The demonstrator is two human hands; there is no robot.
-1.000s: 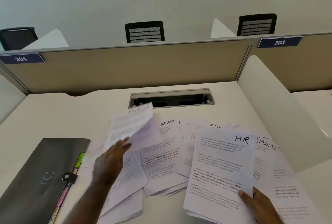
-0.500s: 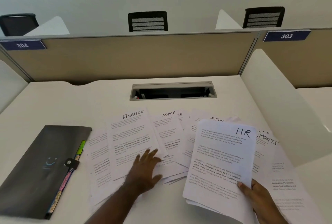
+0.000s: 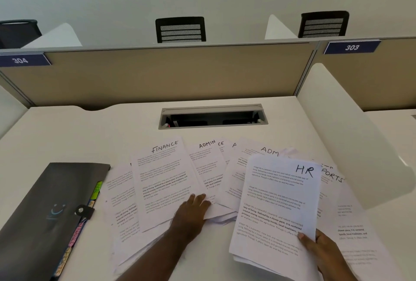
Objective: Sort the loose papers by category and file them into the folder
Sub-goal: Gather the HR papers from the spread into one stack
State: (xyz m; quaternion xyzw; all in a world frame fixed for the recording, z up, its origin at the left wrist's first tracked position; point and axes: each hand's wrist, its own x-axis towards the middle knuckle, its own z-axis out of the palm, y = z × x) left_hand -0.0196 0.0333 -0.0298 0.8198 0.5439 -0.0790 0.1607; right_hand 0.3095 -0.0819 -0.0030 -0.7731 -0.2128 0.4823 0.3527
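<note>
Loose white sheets lie fanned across the desk. A sheet marked FINANCE [image 3: 162,181] lies on top at the left, ADMIN sheets [image 3: 208,163] sit in the middle, and a SPORTS sheet [image 3: 333,179] shows at the right. My left hand [image 3: 191,215] rests flat on the lower edge of the FINANCE and ADMIN sheets, fingers straight. My right hand [image 3: 324,251] grips a small stack topped by an HR sheet [image 3: 279,208], thumb on its lower right corner, lifted over the spread. A closed dark grey expanding folder [image 3: 45,213] with coloured tabs lies at the left.
A cable slot [image 3: 212,116] is cut into the white desk [image 3: 67,134] behind the papers. A beige back partition [image 3: 157,73] and a white side divider [image 3: 351,136] at the right bound the desk. Black chairs stand beyond the partition.
My left hand laid the FINANCE sheet down on the spread, then slid right along its lower edge. The HR stack in my right hand stayed where it was.
</note>
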